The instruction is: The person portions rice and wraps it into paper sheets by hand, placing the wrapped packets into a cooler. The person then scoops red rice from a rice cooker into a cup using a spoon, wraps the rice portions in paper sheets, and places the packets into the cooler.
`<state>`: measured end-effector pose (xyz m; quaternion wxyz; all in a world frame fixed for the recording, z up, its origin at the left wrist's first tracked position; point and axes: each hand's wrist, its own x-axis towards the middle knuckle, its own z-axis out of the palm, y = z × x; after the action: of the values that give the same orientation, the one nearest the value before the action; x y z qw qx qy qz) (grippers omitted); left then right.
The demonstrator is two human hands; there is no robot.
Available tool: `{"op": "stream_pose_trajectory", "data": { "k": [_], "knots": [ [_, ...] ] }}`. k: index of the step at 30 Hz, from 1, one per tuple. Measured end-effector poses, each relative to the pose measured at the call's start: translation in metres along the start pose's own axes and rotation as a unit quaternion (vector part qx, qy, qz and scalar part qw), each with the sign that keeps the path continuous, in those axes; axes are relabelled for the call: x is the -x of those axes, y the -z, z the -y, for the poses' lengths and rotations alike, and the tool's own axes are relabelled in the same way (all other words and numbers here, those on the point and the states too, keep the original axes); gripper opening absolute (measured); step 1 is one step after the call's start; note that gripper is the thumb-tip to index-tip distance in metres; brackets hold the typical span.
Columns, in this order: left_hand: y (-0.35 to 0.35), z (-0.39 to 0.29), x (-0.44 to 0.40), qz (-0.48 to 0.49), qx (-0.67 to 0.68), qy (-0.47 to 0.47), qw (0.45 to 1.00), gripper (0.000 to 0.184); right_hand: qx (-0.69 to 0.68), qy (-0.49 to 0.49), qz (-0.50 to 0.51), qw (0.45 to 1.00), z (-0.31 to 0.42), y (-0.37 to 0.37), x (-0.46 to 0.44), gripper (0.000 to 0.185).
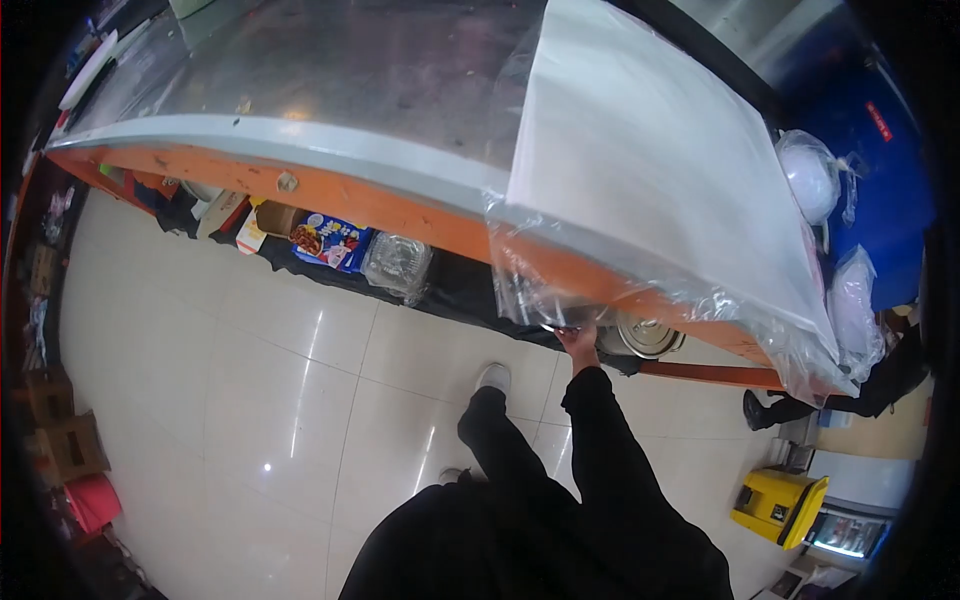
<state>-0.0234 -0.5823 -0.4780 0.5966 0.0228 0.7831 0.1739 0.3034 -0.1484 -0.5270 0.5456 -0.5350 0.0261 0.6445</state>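
Observation:
My right hand (580, 345) reaches under the front edge of the steel-topped table (400, 70), onto the low shelf beneath. Its fingers close at the thin edge of something shiny, mostly hidden behind hanging clear plastic film (535, 285). Just right of the hand sits a metal pot with a lid (648, 335). Further left on the shelf lie clear plastic food containers (398, 262) and a blue printed packet (335, 240). My left hand is out of sight.
White sheets (660, 170) in plastic cover the table's right end, above an orange frame rail (380, 205). At right are a blue bin-like object (870, 170), a yellow bin (778, 505) and another person's leg (860, 390). Cardboard boxes (72, 447) and a pink bucket (92, 502) stand left.

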Motion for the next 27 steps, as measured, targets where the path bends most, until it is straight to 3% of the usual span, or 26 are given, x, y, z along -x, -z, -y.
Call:
{"op": "stream_pose_trajectory", "data": {
  "k": [4,10,13,16,19,20,21,22,23,25,27],
  "knots": [
    [0.018,-0.013,0.005,-0.005,-0.006,0.001,1.000,0.058,0.039,-0.029,-0.069,0.996,0.003,0.007,0.010,0.056],
    [0.043,-0.028,0.014,-0.008,-0.019,0.002,1.000,0.059,-0.060,-0.009,0.068,0.996,0.003,0.008,0.015,0.063],
    [0.053,-0.040,0.025,-0.006,-0.026,-0.002,1.000,0.060,-0.032,0.049,0.068,0.996,-0.005,0.031,0.005,0.065],
    [0.062,-0.060,0.038,0.000,-0.031,-0.018,0.999,0.060,0.043,0.001,-0.228,0.973,0.019,0.002,0.069,0.070],
    [0.074,-0.091,0.060,0.009,-0.041,-0.043,0.998,0.061,0.168,-0.051,-0.236,0.956,0.011,0.041,0.100,0.071],
    [0.078,-0.105,0.068,0.012,-0.046,-0.055,0.997,0.061,0.281,-0.049,-0.075,0.955,0.009,0.056,0.133,0.059],
    [0.083,-0.121,0.077,0.014,-0.051,-0.070,0.996,0.061,0.386,-0.036,0.088,0.917,0.003,0.077,0.168,0.047],
    [0.086,-0.137,0.085,0.016,-0.058,-0.084,0.995,0.061,0.481,-0.010,0.245,0.842,0.010,0.074,0.193,0.035],
    [0.092,-0.156,0.094,0.019,-0.063,-0.097,0.993,0.062,0.534,-0.100,0.269,0.795,0.044,0.020,0.253,0.034],
    [0.104,-0.188,0.114,0.022,-0.075,-0.117,0.990,0.062,0.637,-0.260,0.344,0.639,0.124,-0.122,0.399,0.034],
    [0.119,-0.216,0.142,0.019,-0.086,-0.128,0.988,0.062,0.551,-0.129,0.548,0.616,0.217,-0.183,0.469,0.029]
  ]
}}
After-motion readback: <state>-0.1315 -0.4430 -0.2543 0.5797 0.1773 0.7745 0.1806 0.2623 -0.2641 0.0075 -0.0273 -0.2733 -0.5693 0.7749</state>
